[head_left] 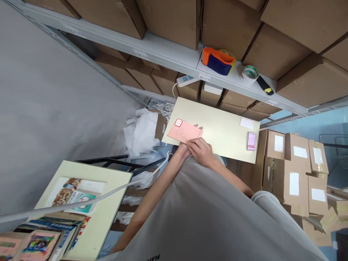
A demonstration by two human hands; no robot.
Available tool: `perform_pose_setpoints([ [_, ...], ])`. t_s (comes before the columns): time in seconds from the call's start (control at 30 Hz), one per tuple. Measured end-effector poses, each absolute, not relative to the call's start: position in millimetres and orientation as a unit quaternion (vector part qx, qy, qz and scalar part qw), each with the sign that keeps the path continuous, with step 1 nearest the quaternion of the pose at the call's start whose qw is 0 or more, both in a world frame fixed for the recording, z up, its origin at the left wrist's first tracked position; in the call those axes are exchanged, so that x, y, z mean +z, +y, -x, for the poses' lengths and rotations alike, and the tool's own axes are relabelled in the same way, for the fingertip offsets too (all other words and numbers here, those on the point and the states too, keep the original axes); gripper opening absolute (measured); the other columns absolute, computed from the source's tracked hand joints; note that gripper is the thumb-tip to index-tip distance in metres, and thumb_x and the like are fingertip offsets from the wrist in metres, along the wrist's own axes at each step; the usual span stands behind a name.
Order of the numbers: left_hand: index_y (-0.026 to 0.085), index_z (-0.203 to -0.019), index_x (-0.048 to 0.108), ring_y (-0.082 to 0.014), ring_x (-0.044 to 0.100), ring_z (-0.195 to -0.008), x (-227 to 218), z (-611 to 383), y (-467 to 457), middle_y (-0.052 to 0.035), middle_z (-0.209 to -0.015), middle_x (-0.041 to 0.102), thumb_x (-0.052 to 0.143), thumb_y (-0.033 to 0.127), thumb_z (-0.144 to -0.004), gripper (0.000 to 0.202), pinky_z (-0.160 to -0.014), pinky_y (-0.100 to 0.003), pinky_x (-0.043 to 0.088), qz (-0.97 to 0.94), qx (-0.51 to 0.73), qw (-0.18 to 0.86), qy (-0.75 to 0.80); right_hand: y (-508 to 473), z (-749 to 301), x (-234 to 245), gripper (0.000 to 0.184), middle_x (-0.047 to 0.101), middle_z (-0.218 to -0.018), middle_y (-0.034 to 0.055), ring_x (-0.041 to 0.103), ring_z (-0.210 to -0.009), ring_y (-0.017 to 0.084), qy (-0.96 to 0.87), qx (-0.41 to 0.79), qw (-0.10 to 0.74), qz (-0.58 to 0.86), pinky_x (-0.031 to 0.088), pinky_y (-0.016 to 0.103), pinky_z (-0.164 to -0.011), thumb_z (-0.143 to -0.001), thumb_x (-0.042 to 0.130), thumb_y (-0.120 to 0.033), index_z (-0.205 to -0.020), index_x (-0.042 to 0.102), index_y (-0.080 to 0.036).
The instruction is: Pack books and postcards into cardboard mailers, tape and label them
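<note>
A thin pink booklet [185, 131], with a red-framed label at its upper left and small lines of text, is held over a pale yellow board. My left hand [184, 148] supports it from beneath, its fingertips showing past the far right edge. My right hand [201, 150] pinches the booklet's near edge, fingers curled beside the left wrist. Below them lies the pale yellow board [220, 130], bearing a white slip [247, 123] and a blurred-out pinkish item [251, 141] at its right end.
A metal shelf [168, 50] ahead holds cardboard boxes, an orange-and-blue tape dispenser [218, 61], a tape roll [250, 73] and a cutter [264, 85]. Stacked cartons [295, 174] stand right. Books [58, 232] lie on a left board [108, 181]; a white cable [119, 192] crosses there.
</note>
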State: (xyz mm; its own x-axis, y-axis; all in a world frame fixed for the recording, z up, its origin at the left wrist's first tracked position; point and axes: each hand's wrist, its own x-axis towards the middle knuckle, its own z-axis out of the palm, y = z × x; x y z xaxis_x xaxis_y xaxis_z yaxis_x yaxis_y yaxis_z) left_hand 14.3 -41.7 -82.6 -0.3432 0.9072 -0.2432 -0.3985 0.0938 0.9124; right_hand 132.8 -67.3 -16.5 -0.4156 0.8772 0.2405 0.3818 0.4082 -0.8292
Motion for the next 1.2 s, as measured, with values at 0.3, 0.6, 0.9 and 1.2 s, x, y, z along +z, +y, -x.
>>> perform_pose_setpoints([
  [0.3, 0.024, -0.145, 0.072, -0.0257, 0.080, -0.119, -95.4, 9.4, -60.1, -0.0106, -0.131, 0.079, 0.091, 0.031, -0.081, 0.067, -0.113, -0.048, 0.064, -0.128, 0.577, 0.651, 0.476, -41.0, -145.5, -46.8, 0.042, 0.081, -0.113, 0.0129, 0.078, -0.101, 0.022, -0.747, 0.272, 0.354, 0.492, 0.065, 0.032, -0.085, -0.121, 0.050, -0.051, -0.120, 0.079, -0.020],
  [0.6, 0.016, -0.133, 0.077, -0.0146, 0.080, -0.075, -117.6, 46.4, -57.0, -0.0100, -0.115, 0.081, 0.095, 0.023, -0.085, 0.052, -0.065, -0.022, 0.066, -0.107, 0.529, 0.540, 0.646, -11.1, -132.2, -105.9, 0.045, 0.072, -0.069, -0.0074, 0.067, -0.045, 0.015, -0.481, 0.620, 0.239, 0.572, 0.052, 0.022, -0.047, -0.102, 0.068, -0.065, -0.118, 0.056, -0.024],
  [0.9, 0.013, -0.134, 0.074, -0.0142, 0.080, -0.087, -145.4, 75.4, 14.9, -0.0166, -0.132, 0.078, 0.077, 0.008, -0.091, 0.043, -0.092, -0.032, 0.068, -0.053, 0.532, 0.489, 0.689, 50.4, -69.4, -139.7, 0.034, 0.079, -0.073, -0.0038, 0.073, -0.050, 0.014, -0.305, 0.705, 0.273, 0.579, 0.059, 0.020, -0.053, -0.100, 0.081, -0.035, -0.122, 0.057, -0.023],
  [1.2, 0.018, -0.123, 0.079, -0.0291, 0.080, -0.118, -182.5, 104.8, 37.7, -0.0190, -0.152, 0.073, 0.085, 0.013, -0.079, 0.045, -0.095, -0.039, 0.067, -0.009, 0.552, 0.514, 0.657, 123.0, -16.4, -184.7, 0.025, 0.074, -0.073, -0.0066, 0.070, -0.054, 0.009, -0.262, 0.627, 0.277, 0.680, 0.063, 0.020, -0.063, -0.109, 0.066, -0.025, -0.132, 0.059, -0.020],
])
